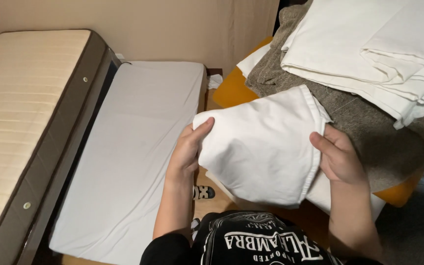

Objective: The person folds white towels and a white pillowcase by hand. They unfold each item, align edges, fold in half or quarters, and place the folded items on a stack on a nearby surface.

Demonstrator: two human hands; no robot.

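I hold a white pillowcase-like cloth (261, 145) in front of me with both hands. My left hand (188, 147) grips its left corner, thumb on top of the fabric. At the cloth's right edge, near the hemmed border, my right hand (340, 157) pinches the fabric. The cloth hangs in a loose fold between the hands, above my lap and black printed shirt (261, 240).
A low bed with a pale grey sheet (133, 142) lies left of my arms. A beige mattress (20, 108) lies beside it at far left. On the right, folded white linens (369, 44) rest on a grey-brown blanket (369, 127) over an orange surface (234, 91).
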